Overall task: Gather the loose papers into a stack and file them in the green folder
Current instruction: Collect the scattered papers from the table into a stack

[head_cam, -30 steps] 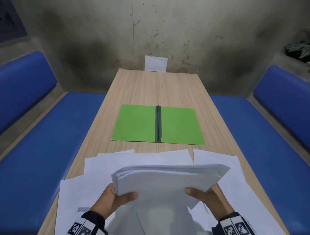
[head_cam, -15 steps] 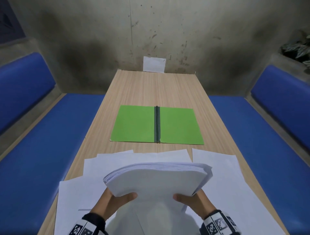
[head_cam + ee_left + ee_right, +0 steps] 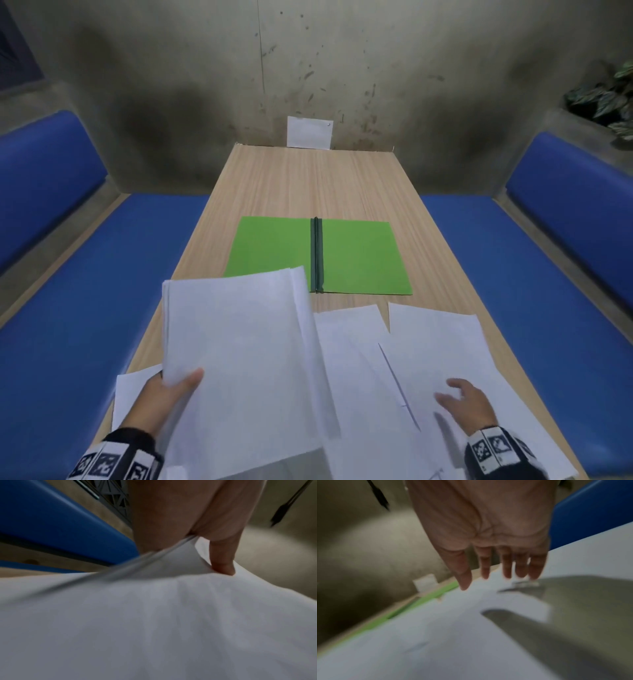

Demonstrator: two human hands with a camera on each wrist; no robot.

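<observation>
**Left hand holds the stack, right hand free over loose sheets**

I see my left hand (image 3: 161,401) gripping the thick stack of white papers (image 3: 239,370) at its near left corner, thumb on top, fingers beneath it; the stack is raised over the near left part of the light wooden table (image 3: 308,178). My right hand (image 3: 466,401) holds nothing, its fingers spread and relaxed just above the loose white sheets (image 3: 442,342) lying on the near right of the table. The open green card folder (image 3: 359,257) lies flat beyond the papers, mid-table, its near left corner hidden behind the stack.
</observation>
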